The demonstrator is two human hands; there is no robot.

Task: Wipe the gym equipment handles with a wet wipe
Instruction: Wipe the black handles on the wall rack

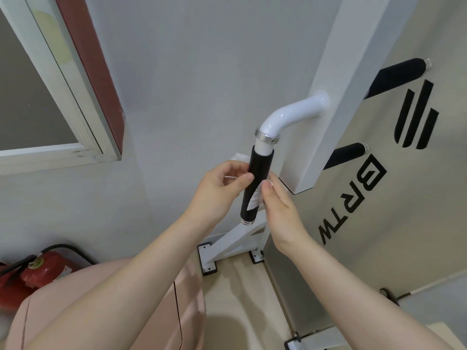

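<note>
Left hand (222, 183) and right hand (280, 205), fingers pinching a white wet wipe (255, 198) wrapped, apparently, behind the black foam handle (256, 183). Above, the curved white tube (290, 114) joins the machine's upright post (336, 97).

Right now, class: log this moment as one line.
left hand: pinches white wet wipe | right hand: holds wipe | wipe: wrapped around black foam handle
</note>
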